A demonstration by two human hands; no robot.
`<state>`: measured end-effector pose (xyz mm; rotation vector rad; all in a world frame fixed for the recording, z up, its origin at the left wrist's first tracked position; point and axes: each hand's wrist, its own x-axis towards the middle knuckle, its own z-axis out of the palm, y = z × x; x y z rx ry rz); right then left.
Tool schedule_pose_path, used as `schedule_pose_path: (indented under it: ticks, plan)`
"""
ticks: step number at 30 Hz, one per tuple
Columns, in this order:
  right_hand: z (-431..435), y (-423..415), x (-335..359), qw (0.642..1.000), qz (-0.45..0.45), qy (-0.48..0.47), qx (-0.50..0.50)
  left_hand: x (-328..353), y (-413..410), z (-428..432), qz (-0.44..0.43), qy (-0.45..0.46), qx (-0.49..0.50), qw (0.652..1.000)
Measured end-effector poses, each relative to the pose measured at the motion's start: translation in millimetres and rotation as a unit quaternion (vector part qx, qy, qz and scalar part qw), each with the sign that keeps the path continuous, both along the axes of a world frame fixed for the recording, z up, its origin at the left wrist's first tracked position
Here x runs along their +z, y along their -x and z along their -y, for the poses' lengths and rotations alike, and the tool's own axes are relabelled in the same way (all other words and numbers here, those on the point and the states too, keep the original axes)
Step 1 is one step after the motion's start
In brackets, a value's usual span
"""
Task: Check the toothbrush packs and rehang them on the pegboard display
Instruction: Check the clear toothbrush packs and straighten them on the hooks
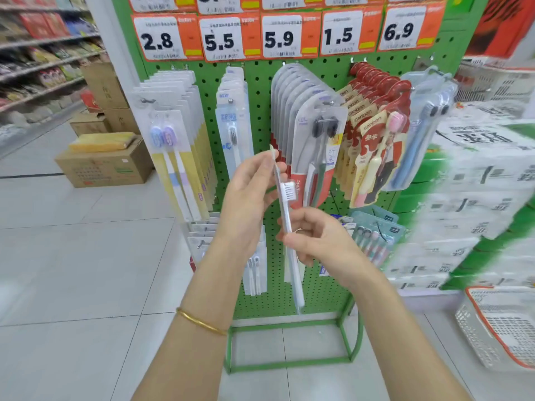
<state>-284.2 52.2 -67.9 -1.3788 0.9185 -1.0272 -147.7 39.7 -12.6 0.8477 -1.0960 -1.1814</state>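
I hold one clear toothbrush pack (pixel 289 215) edge-on in front of the green pegboard (pixel 260 91); its white brush head faces right. My left hand (pixel 252 192) pinches the pack's top end, and my right hand (pixel 315 238) grips it around the middle. Its lower end hangs below my hands. Rows of packs hang on the pegs behind: yellow-backed packs (pixel 173 134), blue-and-white packs (pixel 234 123), red-based packs with black brush heads (pixel 315 134), red card packs (pixel 373 134) and clear packs with blue brushes (pixel 425 123).
Price tags (pixel 220 39) run across the pegboard's top. More packs hang low on the board (pixel 373 235). Cardboard boxes (pixel 107 166) stand on the floor at left. White wrapped bales (pixel 474 192) are stacked at right, with a white basket (pixel 498 328) on the floor.
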Motion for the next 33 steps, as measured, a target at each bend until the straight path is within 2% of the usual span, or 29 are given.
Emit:
schedule_pose_path:
  ticks: [2, 5, 9, 13, 21, 25, 27, 29, 33]
  plan:
    - [5, -16, 19, 0.991, -0.081, 0.044, -0.096, 7, -12, 2, 0.007, 0.030, 0.070, 0.997]
    - [13, -40, 41, 0.953, -0.172, 0.127, -0.216, 16, -23, 4, 0.029, 0.075, 0.141, 0.987]
    - [23, -65, 50, 0.909, -0.241, 0.191, -0.283, 26, -28, 8, 0.074, 0.134, 0.186, 0.971]
    - [30, -78, 51, 0.899, -0.255, 0.186, -0.302, 28, -28, 12, 0.142, 0.166, 0.232, 0.948]
    - [39, -91, 55, 0.891, -0.293, 0.176, -0.299, 18, -29, 36, 0.311, 0.174, 0.324, 0.876]
    - [42, -88, 55, 0.897, -0.312, 0.182, -0.255, 17, -27, 44, 0.343, 0.158, 0.350, 0.857]
    - [39, -81, 58, 0.888, -0.341, 0.200, -0.234, 18, -28, 47, 0.350, 0.152, 0.353, 0.854]
    - [39, -71, 73, 0.873, -0.354, 0.230, -0.245, 17, -29, 50, 0.348, 0.156, 0.350, 0.856]
    - [59, -64, 125, 0.860, -0.318, 0.287, -0.276, 18, -30, 55, 0.358, 0.162, 0.354, 0.849]
